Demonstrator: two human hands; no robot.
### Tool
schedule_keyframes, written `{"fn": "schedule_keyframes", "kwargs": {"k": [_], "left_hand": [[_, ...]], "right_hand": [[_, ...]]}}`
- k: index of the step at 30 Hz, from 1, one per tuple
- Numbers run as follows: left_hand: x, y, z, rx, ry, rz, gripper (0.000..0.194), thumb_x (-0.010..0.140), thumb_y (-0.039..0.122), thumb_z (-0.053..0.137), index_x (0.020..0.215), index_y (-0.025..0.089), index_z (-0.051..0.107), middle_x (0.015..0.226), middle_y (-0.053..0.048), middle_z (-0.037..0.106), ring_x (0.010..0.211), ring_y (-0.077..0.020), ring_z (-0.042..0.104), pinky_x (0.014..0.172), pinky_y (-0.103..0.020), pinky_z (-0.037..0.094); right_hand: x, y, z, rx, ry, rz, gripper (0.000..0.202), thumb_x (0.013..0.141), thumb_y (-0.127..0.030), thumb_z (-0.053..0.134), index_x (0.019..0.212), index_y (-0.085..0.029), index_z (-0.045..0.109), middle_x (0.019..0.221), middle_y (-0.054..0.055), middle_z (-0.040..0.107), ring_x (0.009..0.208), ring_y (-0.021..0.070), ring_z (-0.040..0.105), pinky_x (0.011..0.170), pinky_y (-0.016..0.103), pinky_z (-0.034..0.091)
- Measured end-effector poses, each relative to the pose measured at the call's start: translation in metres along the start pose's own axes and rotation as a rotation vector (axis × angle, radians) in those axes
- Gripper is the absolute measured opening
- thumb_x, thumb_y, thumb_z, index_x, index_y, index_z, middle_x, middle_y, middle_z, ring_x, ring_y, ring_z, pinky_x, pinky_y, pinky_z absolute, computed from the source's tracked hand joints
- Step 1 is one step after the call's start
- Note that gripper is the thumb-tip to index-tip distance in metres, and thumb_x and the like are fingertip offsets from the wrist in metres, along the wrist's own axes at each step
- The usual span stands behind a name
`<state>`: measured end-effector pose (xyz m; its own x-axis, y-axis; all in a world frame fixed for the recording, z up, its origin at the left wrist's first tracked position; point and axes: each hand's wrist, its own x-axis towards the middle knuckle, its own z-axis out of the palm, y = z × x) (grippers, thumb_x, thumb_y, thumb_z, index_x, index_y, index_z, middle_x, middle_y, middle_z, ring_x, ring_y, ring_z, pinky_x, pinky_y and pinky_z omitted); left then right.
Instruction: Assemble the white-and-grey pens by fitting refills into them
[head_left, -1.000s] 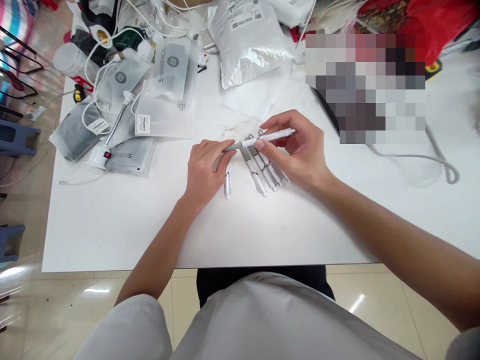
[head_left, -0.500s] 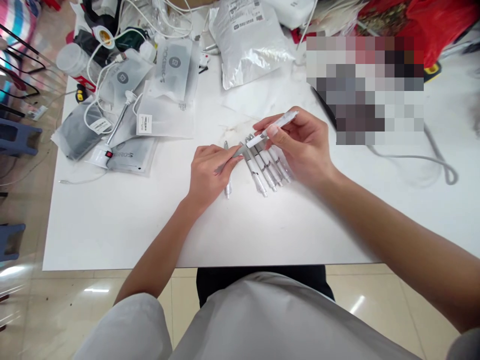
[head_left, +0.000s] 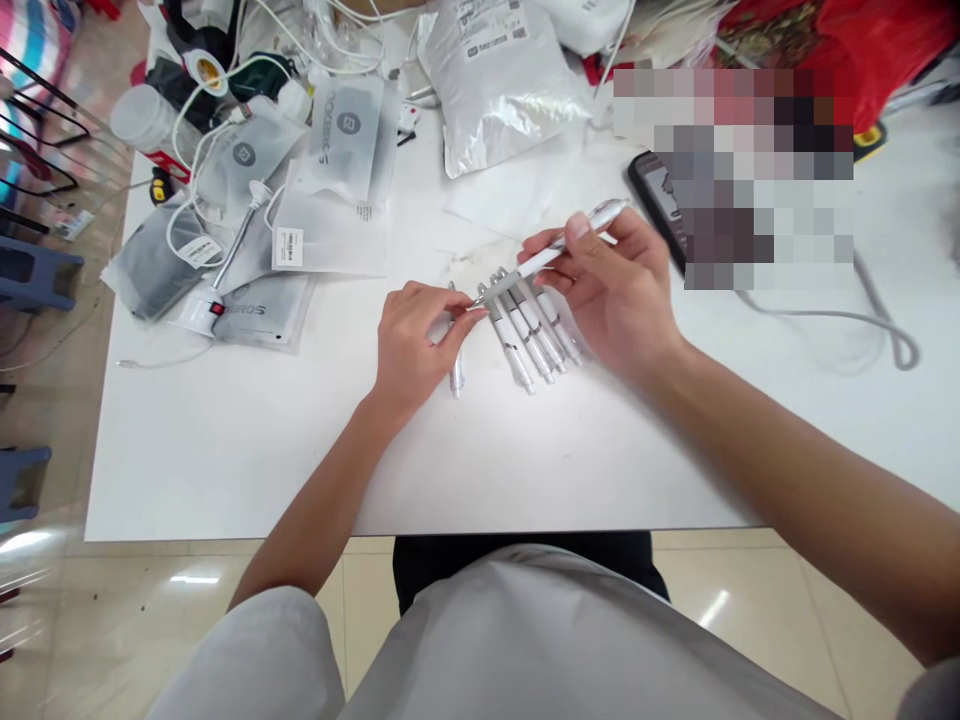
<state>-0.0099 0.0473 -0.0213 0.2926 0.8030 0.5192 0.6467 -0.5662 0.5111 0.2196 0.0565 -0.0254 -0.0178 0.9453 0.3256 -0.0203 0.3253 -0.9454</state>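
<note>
A white pen with a grey grip point(head_left: 531, 262) slants up to the right between my two hands above the table. My right hand point(head_left: 626, 280) is closed around its white barrel, thumb on top. At the lower end, the thumb and fingertips of my left hand point(head_left: 412, 335) pinch the narrow tip. Beneath the held pen, several similar white-and-grey pens point(head_left: 517, 350) lie side by side in clear wrapping. One more wrapped pen point(head_left: 457, 372) lies apart from them, partly hidden under my left hand.
Packaged goods in frosted bags point(head_left: 337, 225), white cables and a small gooseneck lamp point(head_left: 236, 250) crowd the table's left side. A silvery parcel point(head_left: 506, 95) sits at the back. To the right are a phone point(head_left: 652, 190), a blurred-out patch and a grey cord point(head_left: 862, 315).
My right hand has shifted slightly right. The pen has slid outward from my left fingers, which now hold only its tip, so more of the grey grip shows.
</note>
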Motion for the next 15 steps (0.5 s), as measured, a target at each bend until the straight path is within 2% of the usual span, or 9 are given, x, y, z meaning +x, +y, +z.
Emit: {"fn": "schedule_keyframes", "kwargs": {"k": [3, 7, 11, 13, 15], "left_hand": [[0.000, 0.000, -0.001, -0.028, -0.008, -0.001, 0.023, 0.105, 0.046, 0.069, 0.098, 0.024, 0.073, 0.092, -0.002, 0.081, 0.090, -0.0206, 0.071, 0.093, -0.041, 0.053], [0.000, -0.001, 0.001, -0.048, -0.014, 0.000, 0.021, 0.108, 0.041, 0.065, 0.097, 0.025, 0.072, 0.092, -0.002, 0.081, 0.089, -0.0203, 0.070, 0.092, -0.041, 0.052], [0.000, -0.001, 0.002, -0.064, -0.015, 0.003, 0.017, 0.108, 0.036, 0.066, 0.097, 0.025, 0.073, 0.091, -0.001, 0.080, 0.090, -0.0202, 0.070, 0.093, -0.041, 0.051], [0.000, -0.001, 0.001, -0.072, -0.012, 0.009, 0.014, 0.107, 0.033, 0.067, 0.097, 0.025, 0.073, 0.091, -0.001, 0.080, 0.090, -0.0202, 0.069, 0.093, -0.041, 0.051], [0.000, -0.001, 0.001, -0.064, -0.022, 0.006, 0.013, 0.107, 0.031, 0.067, 0.097, 0.025, 0.073, 0.091, -0.001, 0.080, 0.091, -0.0204, 0.069, 0.092, -0.041, 0.051]], "right_hand": [[0.006, 0.005, -0.012, -0.122, -0.054, -0.054, 0.047, 0.107, -0.076, 0.041, 0.119, -0.036, 0.060, 0.105, 0.007, 0.074, 0.100, 0.0284, 0.074, 0.075, 0.045, 0.059], [0.013, 0.012, -0.030, -0.110, -0.068, -0.006, 0.054, 0.105, -0.079, 0.034, 0.120, -0.037, 0.064, 0.086, 0.005, 0.066, 0.076, 0.0270, 0.064, 0.068, 0.046, 0.055], [0.014, 0.011, -0.041, -0.070, -0.173, 0.101, 0.072, 0.100, -0.088, 0.024, 0.105, -0.032, 0.069, 0.064, 0.003, 0.052, 0.058, 0.0248, 0.048, 0.057, 0.046, 0.048], [0.012, 0.008, -0.044, -0.028, -0.179, 0.159, 0.073, 0.100, -0.089, 0.024, 0.094, -0.031, 0.067, 0.057, 0.000, 0.042, 0.054, 0.0236, 0.042, 0.054, 0.045, 0.044], [0.011, 0.006, -0.047, 0.038, -0.167, 0.214, 0.066, 0.100, -0.089, 0.032, 0.081, -0.031, 0.059, 0.052, -0.003, 0.030, 0.050, 0.0218, 0.034, 0.051, 0.044, 0.040]]}}
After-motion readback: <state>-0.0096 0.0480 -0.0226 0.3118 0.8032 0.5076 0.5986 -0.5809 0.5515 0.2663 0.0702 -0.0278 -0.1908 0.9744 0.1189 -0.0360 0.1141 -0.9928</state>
